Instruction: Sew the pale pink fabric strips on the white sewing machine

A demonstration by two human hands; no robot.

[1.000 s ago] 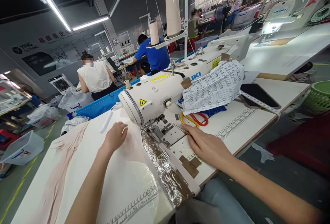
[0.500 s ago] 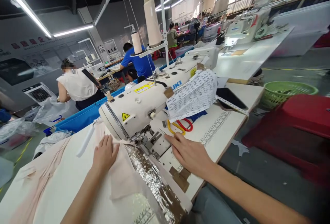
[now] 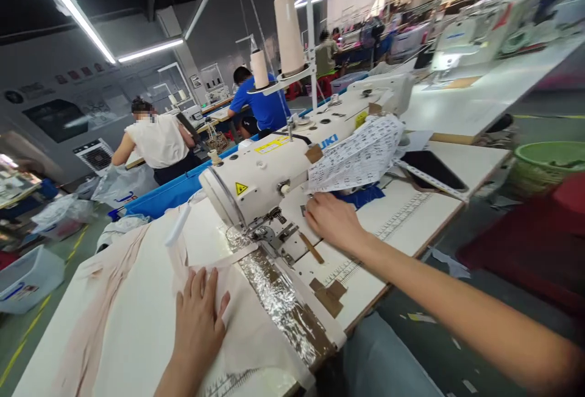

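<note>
My left hand [image 3: 198, 312] lies with spread fingers on pale pink fabric [image 3: 247, 324], left of a strip of shiny tape [image 3: 278, 293]. A narrow end of the fabric reaches across to the needle area of the white sewing machine [image 3: 256, 184]. My right hand [image 3: 331, 217] is closed at the right of the machine head, its fingertips at the lower edge of a printed paper sheet [image 3: 356, 153]. What those fingers hold, if anything, is hidden. The scissors' handles are covered from view. A thin brown strip [image 3: 311, 248] rests beside the needle plate.
A dark phone [image 3: 432, 170] lies on the table's right side. Thread cones [image 3: 289, 31] stand on a rack behind the machine. A blue cloth trough [image 3: 159, 196] runs along the far edge. Two people sit beyond it. A green basket [image 3: 548, 162] is at the right.
My left hand has moved back from the machine, toward me, and its fingers have spread. My right hand has moved from the needle plate up to the paper. The view has shifted left.
</note>
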